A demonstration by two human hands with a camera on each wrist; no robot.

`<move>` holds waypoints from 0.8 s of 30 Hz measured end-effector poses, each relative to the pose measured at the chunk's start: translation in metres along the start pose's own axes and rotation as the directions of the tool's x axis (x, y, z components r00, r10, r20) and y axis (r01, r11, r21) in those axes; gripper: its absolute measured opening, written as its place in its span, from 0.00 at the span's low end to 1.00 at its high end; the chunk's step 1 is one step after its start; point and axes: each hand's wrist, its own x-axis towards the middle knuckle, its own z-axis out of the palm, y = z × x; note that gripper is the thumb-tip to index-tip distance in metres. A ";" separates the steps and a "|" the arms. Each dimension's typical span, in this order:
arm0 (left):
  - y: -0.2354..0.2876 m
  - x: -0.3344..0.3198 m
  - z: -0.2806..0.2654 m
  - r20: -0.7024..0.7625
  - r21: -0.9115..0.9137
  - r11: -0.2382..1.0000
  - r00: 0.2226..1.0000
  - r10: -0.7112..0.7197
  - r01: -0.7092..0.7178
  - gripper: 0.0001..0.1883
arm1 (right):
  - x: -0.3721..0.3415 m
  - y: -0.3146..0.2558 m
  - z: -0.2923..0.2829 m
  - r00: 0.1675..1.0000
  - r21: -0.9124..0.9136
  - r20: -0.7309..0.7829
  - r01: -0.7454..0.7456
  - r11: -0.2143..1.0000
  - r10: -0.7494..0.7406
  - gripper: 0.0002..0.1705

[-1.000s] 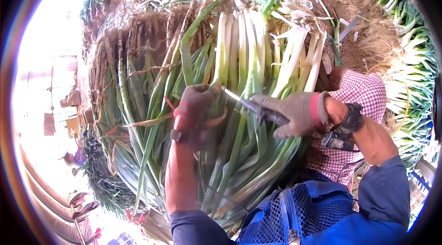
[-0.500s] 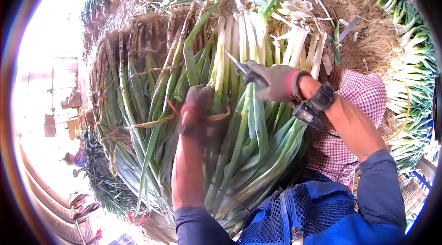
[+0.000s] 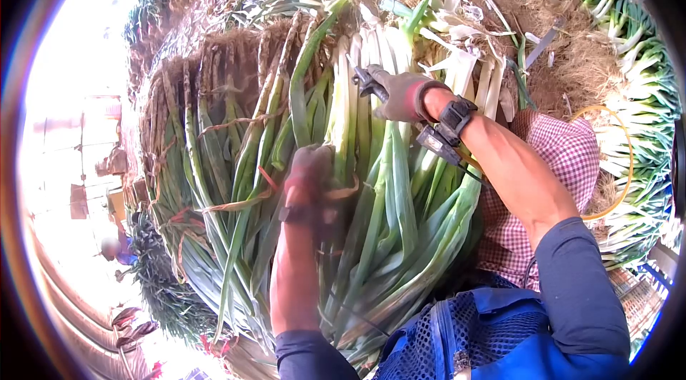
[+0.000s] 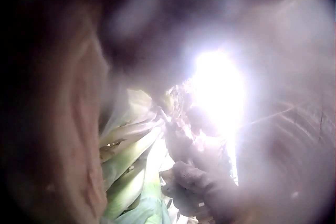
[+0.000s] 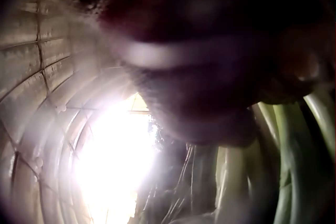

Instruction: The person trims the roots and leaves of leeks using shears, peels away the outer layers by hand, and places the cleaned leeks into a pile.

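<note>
My gloved left hand (image 3: 312, 166) grips a green onion (image 3: 337, 119) just below its pale stem, at the front of a large pile. The fingertips are hidden under the hand. Further up and to the right, my gloved right hand (image 3: 404, 96) holds a black air blow gun (image 3: 370, 85) with a thin metal nozzle. Its nozzle overlaps the pale stems in the head view. Peeled white stalks (image 3: 389, 48) lie in a row behind it. The left wrist view catches the other gloved hand (image 4: 197, 184) beyond some green stalks (image 4: 128, 182).
Unpeeled green onions (image 3: 207, 130) with brown roots fill the pile's left side. Scraps of skin (image 3: 457, 19) litter the soil behind. Finished onions (image 3: 632, 116) line the far right, with a yellow hose (image 3: 631, 158) before them. Checkered cloth (image 3: 554, 151) lies by my right arm.
My right hand has moved up and left with the blow gun, from the leaves to the pale stems. My left hand has dropped slightly toward me and keeps its grip.
</note>
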 end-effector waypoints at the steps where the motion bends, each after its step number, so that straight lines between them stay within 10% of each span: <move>1: 0.002 0.000 -0.001 0.010 0.025 1.000 1.000 0.005 -0.005 0.15 | 0.000 0.005 0.002 1.000 0.042 0.027 0.009 0.999 -0.010 0.52; 7: -0.033 0.031 -0.012 0.164 -0.146 0.986 0.981 0.104 -0.080 0.16 | -0.059 0.010 0.010 0.981 0.133 0.181 0.046 0.990 -0.070 0.51; 9: -0.070 0.077 -0.024 0.380 0.049 0.769 0.724 0.576 -0.638 0.15 | -0.085 0.010 0.005 0.971 0.203 0.226 0.029 0.979 -0.076 0.55; 12: -0.063 0.069 -0.029 0.392 0.093 0.747 0.714 0.580 -0.658 0.14 | -0.114 0.015 0.009 0.961 0.239 0.160 0.185 0.953 -0.227 0.58; 13: -0.057 0.061 -0.028 0.394 0.096 0.747 0.715 0.578 -0.658 0.14 | -0.128 0.013 -0.005 0.939 0.205 0.327 0.033 0.978 -0.101 0.59; 15: -0.011 0.014 -0.022 0.209 0.001 0.999 0.977 0.042 -0.044 0.15 | -0.140 0.022 0.002 0.940 0.203 0.315 0.063 0.977 -0.126 0.59; 24: 0.039 -0.033 -0.034 0.113 0.418 0.877 0.972 0.207 -0.236 0.17 | -0.158 0.041 0.009 0.955 0.195 0.219 0.155 0.968 -0.197 0.62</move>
